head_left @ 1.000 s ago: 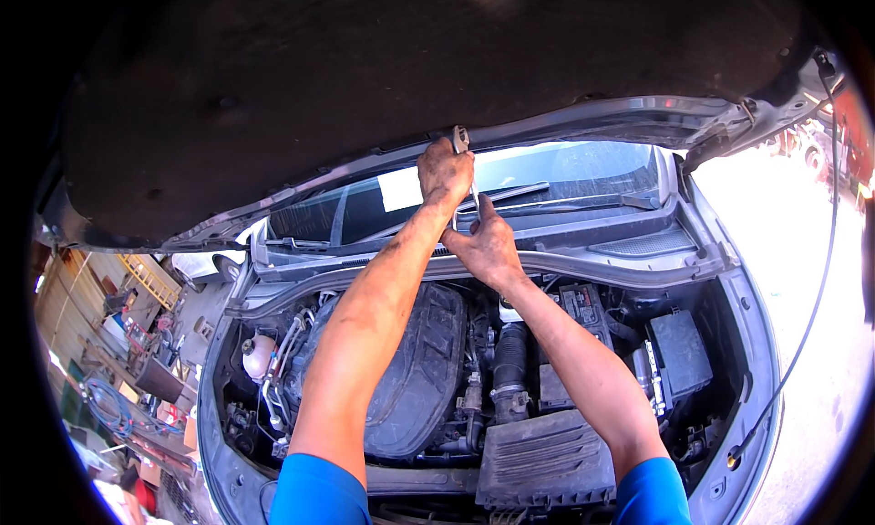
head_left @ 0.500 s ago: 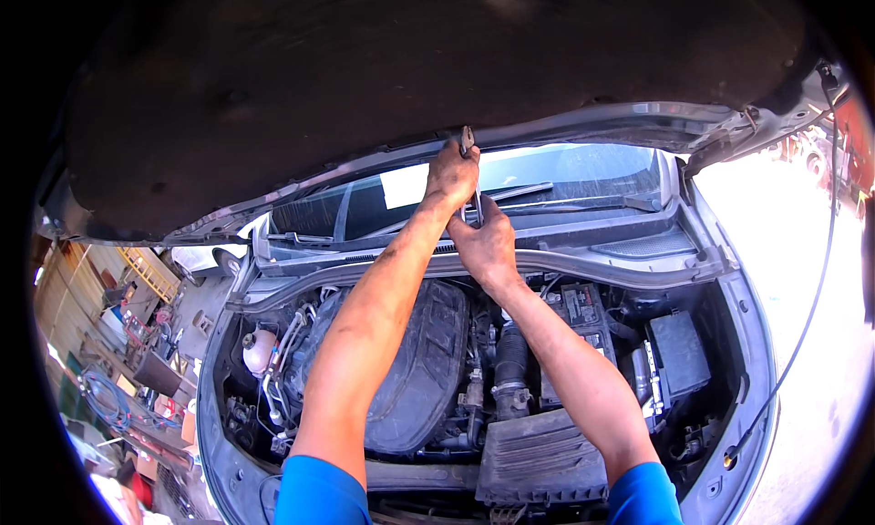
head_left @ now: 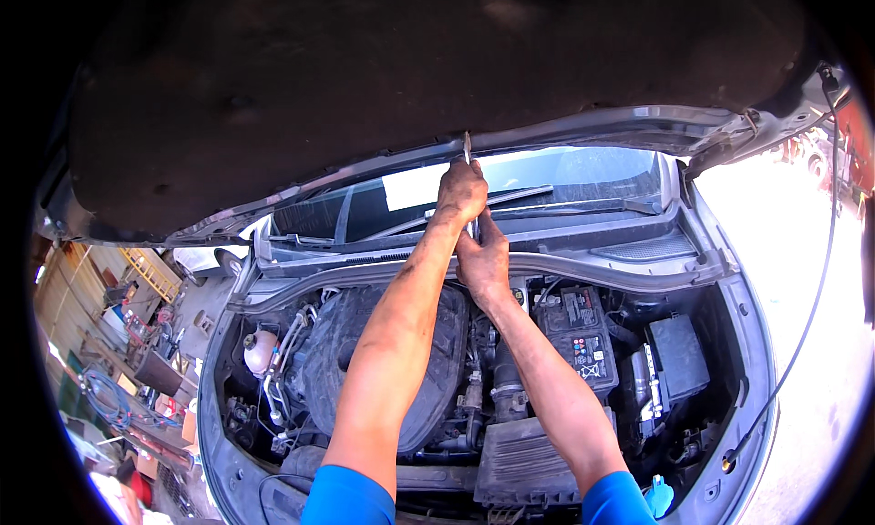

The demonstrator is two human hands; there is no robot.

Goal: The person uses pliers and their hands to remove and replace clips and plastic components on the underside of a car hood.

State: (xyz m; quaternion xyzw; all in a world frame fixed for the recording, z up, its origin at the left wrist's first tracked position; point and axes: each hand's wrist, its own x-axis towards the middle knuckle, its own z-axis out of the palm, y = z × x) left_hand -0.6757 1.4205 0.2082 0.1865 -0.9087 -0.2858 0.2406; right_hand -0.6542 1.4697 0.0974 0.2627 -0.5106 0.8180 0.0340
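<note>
Both my hands are raised at the rear edge of the open hood [head_left: 365, 60]. Closed around a pair of pliers [head_left: 468, 148], my left hand [head_left: 462, 190] grips them just below the jaws. Just below it, my right hand [head_left: 485, 262] is wrapped round the handles, which are mostly hidden by the fingers. The pliers stand upright, seen nearly edge-on, with their tip at the border of the dark hood lining. Whether the tip touches the lining or grips anything there, I cannot tell.
Beneath my forearms lie the engine cover [head_left: 392, 370], the battery [head_left: 583, 338] and the ribbed air filter box [head_left: 538, 457]. The windshield [head_left: 583, 171] and wipers are behind my hands. A thin hood strut [head_left: 811, 315] spans the right side. Shop clutter fills the left.
The pliers have turned from jaws seen flat to nearly edge-on. My hands have dropped slightly, the left one also shifting right. A blue cap has come into view by my right sleeve.
</note>
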